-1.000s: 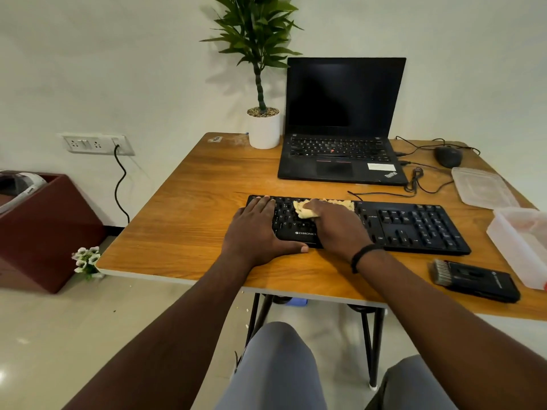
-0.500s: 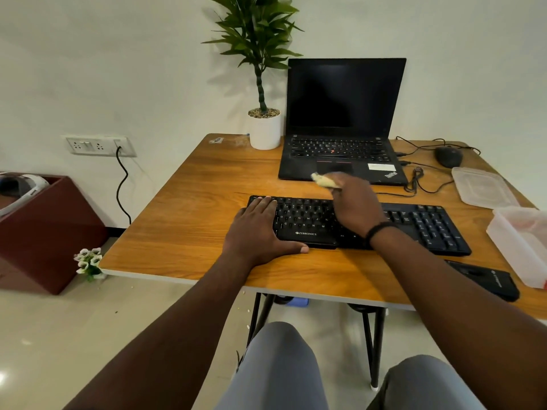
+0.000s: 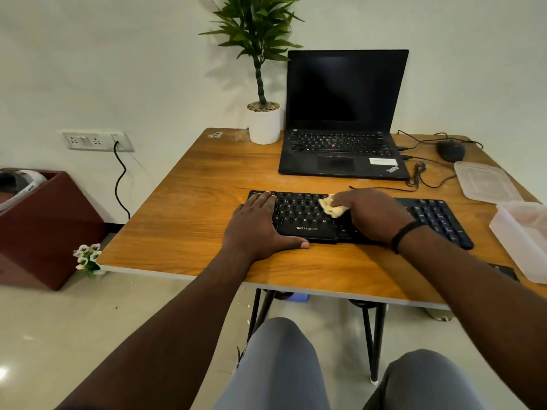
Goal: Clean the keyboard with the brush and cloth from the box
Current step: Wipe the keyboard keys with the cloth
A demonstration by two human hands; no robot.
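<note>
A black keyboard [image 3: 305, 216] lies across the middle of the wooden table [image 3: 189, 208]. My left hand [image 3: 257, 226] lies flat over its left end, thumb along the front edge. My right hand [image 3: 370, 213] holds a crumpled yellow cloth [image 3: 331, 206] against the keys near the keyboard's middle. The clear plastic box [image 3: 521, 241] stands at the right table edge. Only a sliver of the black brush [image 3: 506, 271] shows below the box, mostly hidden behind my right forearm.
An open black laptop [image 3: 343, 113] stands behind the keyboard, a potted plant [image 3: 264, 122] to its left. A mouse [image 3: 450, 150], loose cables [image 3: 420, 176] and the box lid [image 3: 485, 182] lie at the back right. A red-brown bin [image 3: 44, 229] sits on the floor at left.
My right hand swept the cloth up to the keyboard's far edge and has come back down onto the middle keys. My left hand stayed put on the left end.
</note>
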